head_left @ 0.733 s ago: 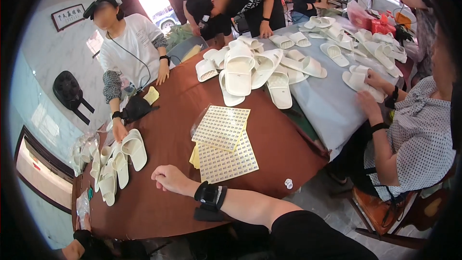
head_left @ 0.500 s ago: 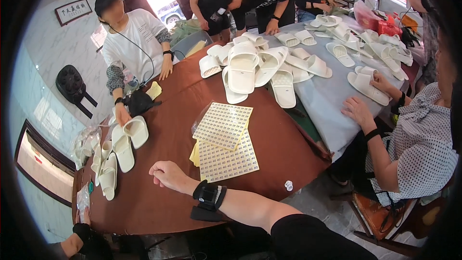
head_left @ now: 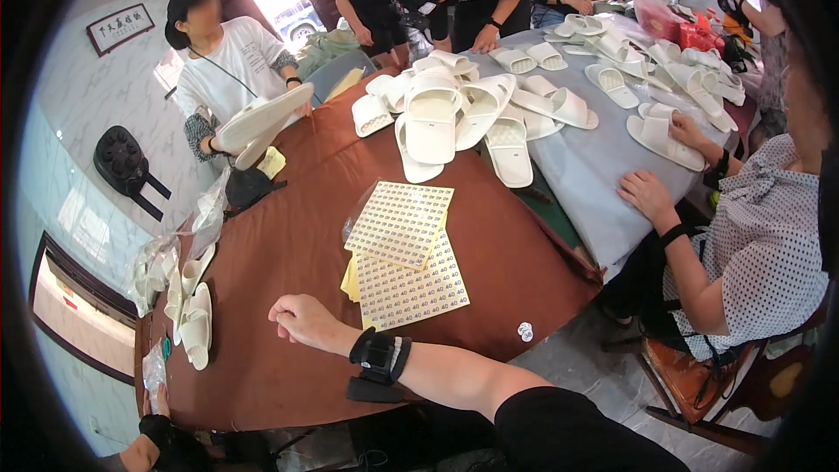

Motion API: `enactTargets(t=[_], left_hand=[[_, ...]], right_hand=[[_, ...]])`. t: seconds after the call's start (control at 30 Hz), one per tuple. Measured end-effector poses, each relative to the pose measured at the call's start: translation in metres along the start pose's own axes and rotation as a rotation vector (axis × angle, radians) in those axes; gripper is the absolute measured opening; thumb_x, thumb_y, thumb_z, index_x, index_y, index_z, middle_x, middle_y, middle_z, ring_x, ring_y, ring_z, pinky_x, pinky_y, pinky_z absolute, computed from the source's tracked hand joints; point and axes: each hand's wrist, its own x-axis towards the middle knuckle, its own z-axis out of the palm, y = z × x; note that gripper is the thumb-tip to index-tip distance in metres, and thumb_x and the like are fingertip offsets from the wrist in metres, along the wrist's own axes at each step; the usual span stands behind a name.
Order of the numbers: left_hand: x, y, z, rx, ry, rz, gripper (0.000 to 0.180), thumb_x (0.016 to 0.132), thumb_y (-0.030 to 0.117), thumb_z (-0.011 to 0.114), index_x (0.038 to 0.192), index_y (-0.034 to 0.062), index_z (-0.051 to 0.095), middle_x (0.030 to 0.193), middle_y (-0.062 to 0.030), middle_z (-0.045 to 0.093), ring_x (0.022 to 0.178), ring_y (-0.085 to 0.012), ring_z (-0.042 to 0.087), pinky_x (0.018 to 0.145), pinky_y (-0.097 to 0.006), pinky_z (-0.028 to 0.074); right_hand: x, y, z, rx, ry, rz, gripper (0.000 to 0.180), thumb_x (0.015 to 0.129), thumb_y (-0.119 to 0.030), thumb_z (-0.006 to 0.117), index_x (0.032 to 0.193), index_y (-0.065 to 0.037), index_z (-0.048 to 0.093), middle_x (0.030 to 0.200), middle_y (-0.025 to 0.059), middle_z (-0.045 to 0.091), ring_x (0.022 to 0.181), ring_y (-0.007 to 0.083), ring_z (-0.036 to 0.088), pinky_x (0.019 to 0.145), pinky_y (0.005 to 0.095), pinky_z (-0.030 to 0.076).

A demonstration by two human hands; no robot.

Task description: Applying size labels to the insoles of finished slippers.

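1. The left hand (head_left: 158, 402) touches a clear plastic bag (head_left: 153, 371) at the lower left edge of the brown-covered worktop (head_left: 280, 376); how firmly it grips, I cannot tell.
2. The right hand (head_left: 306, 323) is narrow, fingers curled in above the worktop; whether anything is inside is hidden.
3. Overlapping sticker sheets (head_left: 415, 288) lie just beyond the right wrist.
4. White slippers (head_left: 197, 328) lie near the bag.
5. Across the worktop, a co-worker holds up more slippers (head_left: 262, 118).

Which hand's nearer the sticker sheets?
Right. The right hand is just left of the sticker sheets; the left hand is farther off, at lower left by a plastic bag.
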Motion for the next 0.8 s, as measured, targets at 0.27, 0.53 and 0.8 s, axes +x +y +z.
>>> enactTargets(t=[0.27, 0.53, 0.8], left_hand=[[-0.027, 0.024, 0.033, -0.153, 0.0, -0.057, 0.037, 0.09, 0.035, 0.06, 0.102, 0.0009, 0.068, 0.088, -0.012, 0.066, 0.082, -0.022, 0.06, 0.075, -0.038, 0.047], [-0.075, 0.043, 0.05, -0.318, 0.087, -0.129, 0.038, 0.091, 0.036, 0.06, 0.1, 0.0004, 0.068, 0.085, -0.0102, 0.067, 0.08, -0.0204, 0.06, 0.074, -0.037, 0.047], [-0.054, 0.097, -0.026, -0.202, 0.006, -0.282, 0.045, 0.089, 0.038, 0.062, 0.108, -0.0026, 0.065, 0.097, -0.0127, 0.069, 0.09, -0.0238, 0.062, 0.08, -0.04, 0.048]], right_hand=[[0.0, 0.005, 0.001, 0.027, 0.009, 0.041, 0.022, 0.092, -0.012, 0.049, 0.101, 0.001, 0.063, 0.076, 0.0072, 0.065, 0.062, 0.0122, 0.06, 0.058, 0.026, 0.05], [-0.003, -0.004, 0.0, -0.06, -0.005, 0.057, 0.02, 0.094, -0.012, 0.05, 0.103, 0.001, 0.063, 0.079, 0.0059, 0.066, 0.065, 0.0094, 0.06, 0.059, 0.0229, 0.049], [-0.011, -0.014, -0.019, -0.165, 0.042, 0.055, 0.02, 0.093, -0.011, 0.05, 0.103, 0.001, 0.062, 0.079, 0.0055, 0.065, 0.067, 0.0095, 0.059, 0.06, 0.024, 0.049]])
